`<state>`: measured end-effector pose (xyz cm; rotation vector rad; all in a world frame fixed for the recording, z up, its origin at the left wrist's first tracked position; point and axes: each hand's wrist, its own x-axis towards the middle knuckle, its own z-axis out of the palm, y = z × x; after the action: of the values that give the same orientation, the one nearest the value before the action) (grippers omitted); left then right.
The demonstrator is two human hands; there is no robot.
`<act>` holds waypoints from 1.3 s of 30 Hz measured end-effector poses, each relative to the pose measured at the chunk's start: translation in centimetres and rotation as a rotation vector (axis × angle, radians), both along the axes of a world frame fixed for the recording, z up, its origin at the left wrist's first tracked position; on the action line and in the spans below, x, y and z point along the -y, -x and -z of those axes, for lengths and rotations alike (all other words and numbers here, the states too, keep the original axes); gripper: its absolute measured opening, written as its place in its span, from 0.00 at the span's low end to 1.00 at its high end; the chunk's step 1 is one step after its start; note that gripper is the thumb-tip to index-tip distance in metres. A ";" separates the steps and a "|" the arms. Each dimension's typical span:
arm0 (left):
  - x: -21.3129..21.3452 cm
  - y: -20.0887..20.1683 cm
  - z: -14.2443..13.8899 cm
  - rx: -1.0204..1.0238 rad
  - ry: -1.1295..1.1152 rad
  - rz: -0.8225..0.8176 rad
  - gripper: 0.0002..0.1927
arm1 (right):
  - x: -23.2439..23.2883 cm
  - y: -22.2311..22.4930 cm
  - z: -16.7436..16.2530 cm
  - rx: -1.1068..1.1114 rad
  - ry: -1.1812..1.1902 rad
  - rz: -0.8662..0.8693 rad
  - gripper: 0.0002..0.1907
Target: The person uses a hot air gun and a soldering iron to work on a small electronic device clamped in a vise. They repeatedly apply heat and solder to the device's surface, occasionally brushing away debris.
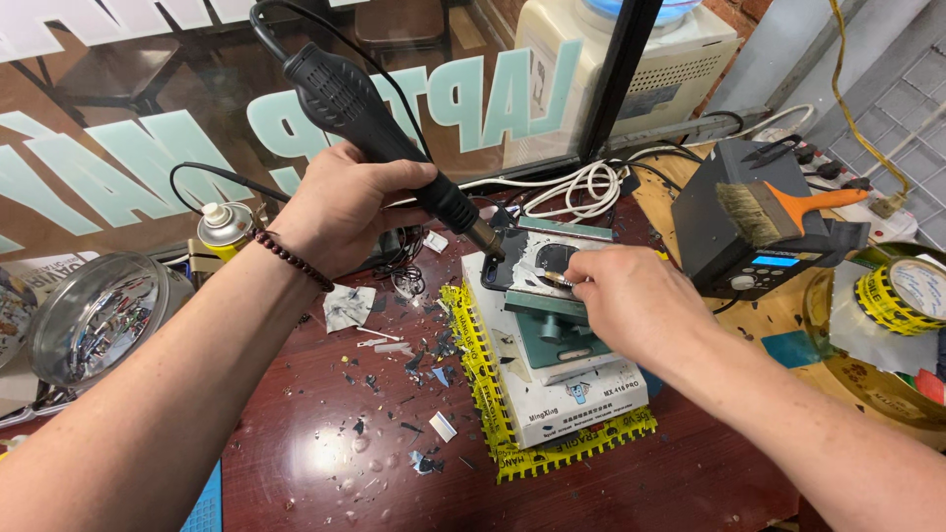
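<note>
One black, ribbed hot-air gun (379, 123), nozzle angled down toward phone (545, 261)

Dark red workbench (631, 493) littered with small debris, white box (552, 394) laid on yellow tape at centre, metal tin (94, 315) and spray can (225, 229) placed left, soldering station (739, 217) set right, white cables (576, 187) coiled behind

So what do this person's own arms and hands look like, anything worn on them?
Both forearms are bare, with no sleeves in view and no gloves. The left hand has a bracelet of dark round beads around its wrist. The right hand shows no ring, watch or band.
</note>
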<state>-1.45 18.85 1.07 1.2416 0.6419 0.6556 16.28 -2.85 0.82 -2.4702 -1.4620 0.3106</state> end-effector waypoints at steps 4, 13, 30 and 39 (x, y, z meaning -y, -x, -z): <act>0.1 -0.2 0.0 0.014 0.007 0.011 0.08 | -0.3 0.0 -0.3 -0.061 0.001 -0.001 0.10; 0.5 -0.4 -0.3 0.013 0.010 0.004 0.08 | 0.8 0.9 2.1 0.042 -0.124 -0.068 0.08; 0.2 -0.7 0.1 0.014 0.003 0.017 0.08 | 0.8 2.0 1.7 -0.017 -0.104 0.026 0.07; 0.4 -0.6 0.0 -0.022 -0.003 -0.017 0.08 | 0.1 -0.6 4.1 0.024 -0.208 -0.048 0.07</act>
<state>-0.84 18.44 1.12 1.2482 0.6707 0.6583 16.84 -2.98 -3.27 -2.2841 -1.4835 0.1307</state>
